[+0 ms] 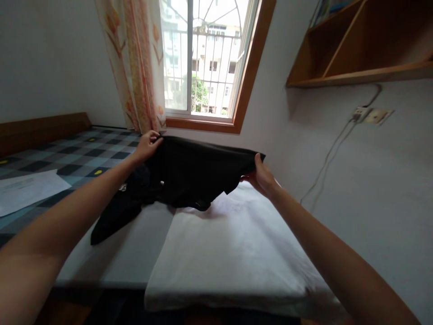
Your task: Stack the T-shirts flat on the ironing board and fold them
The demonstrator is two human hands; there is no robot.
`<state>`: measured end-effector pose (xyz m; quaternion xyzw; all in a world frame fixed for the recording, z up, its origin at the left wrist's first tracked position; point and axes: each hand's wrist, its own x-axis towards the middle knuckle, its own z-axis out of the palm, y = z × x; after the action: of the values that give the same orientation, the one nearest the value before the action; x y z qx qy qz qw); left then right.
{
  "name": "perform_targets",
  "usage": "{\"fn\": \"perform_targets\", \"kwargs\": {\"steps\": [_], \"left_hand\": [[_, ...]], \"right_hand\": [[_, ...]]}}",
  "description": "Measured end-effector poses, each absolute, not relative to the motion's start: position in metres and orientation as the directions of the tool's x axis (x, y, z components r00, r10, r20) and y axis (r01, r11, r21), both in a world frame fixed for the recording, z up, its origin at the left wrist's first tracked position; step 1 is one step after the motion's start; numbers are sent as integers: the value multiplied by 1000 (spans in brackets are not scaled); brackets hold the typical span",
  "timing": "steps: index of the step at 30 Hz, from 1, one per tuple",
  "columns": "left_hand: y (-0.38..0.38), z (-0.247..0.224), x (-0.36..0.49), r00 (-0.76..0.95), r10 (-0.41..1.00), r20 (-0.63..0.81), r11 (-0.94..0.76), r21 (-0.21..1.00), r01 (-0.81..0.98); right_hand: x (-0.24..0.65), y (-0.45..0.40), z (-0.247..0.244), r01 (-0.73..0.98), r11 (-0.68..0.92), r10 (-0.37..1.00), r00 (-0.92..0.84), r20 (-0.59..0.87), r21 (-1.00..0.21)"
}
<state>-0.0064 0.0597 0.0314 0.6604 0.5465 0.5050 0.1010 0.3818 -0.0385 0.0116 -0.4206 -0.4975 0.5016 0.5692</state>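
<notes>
A black garment (203, 169) is stretched in the air between my two hands, its upper edge nearly straight. My left hand (148, 145) pinches its upper left corner, and my right hand (263, 176) grips the right end with the thumb on top. The cloth's lower edge hangs unevenly over a folded white cloth (216, 253). More dark fabric (117, 212) droops at the left, below my left forearm, with its tip low over the pale surface (115, 264). Whether it is part of the same garment I cannot tell.
At the left lies a checked bedspread (84, 149) with a sheet of paper (32, 189) on it. Behind are a flowered curtain (135, 67) and a barred window (209, 67). A wooden shelf (355, 74) and a socket with a cable (360, 115) are on the right wall.
</notes>
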Motion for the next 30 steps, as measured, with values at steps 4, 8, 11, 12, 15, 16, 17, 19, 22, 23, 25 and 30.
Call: {"fn": "perform_targets", "kwargs": {"steps": [4,8,11,12,15,16,17,19,22,23,25,30], "left_hand": [[61,112,5,-155,580,800,-651,570,501],[53,136,23,-108,537,836,-712,518,474],[47,118,30,-10,698,716,-603,595,531],[47,109,32,25,734,679,-575,601,555],[43,80,43,182,776,604,-569,547,614],[41,73,51,246,767,592,-595,513,619],[38,67,62,317,749,582,-631,479,610],[27,60,92,449,685,574,-720,437,539],[6,56,147,581,588,563,-806,469,361],[-1,56,163,608,564,559,-816,492,305],[-13,55,189,629,536,563,-816,536,216],[-24,42,204,318,633,706,-774,574,267]], "right_hand": [[416,-16,67,86,463,836,287,467,-882],[452,-17,92,517,515,586,370,721,-684],[478,-27,84,699,393,585,311,749,-597],[485,-31,78,747,327,644,273,715,-579],[497,-39,58,894,118,876,112,470,-433],[496,-41,52,929,77,921,74,384,-362],[491,-42,47,949,68,944,39,328,-308],[471,-46,38,941,153,950,-57,306,-301],[422,-49,27,730,464,885,-353,305,-502],[405,-49,24,648,519,853,-431,294,-557],[378,-46,18,549,565,816,-484,317,-615],[364,-21,15,394,480,877,-201,436,-784]]}}
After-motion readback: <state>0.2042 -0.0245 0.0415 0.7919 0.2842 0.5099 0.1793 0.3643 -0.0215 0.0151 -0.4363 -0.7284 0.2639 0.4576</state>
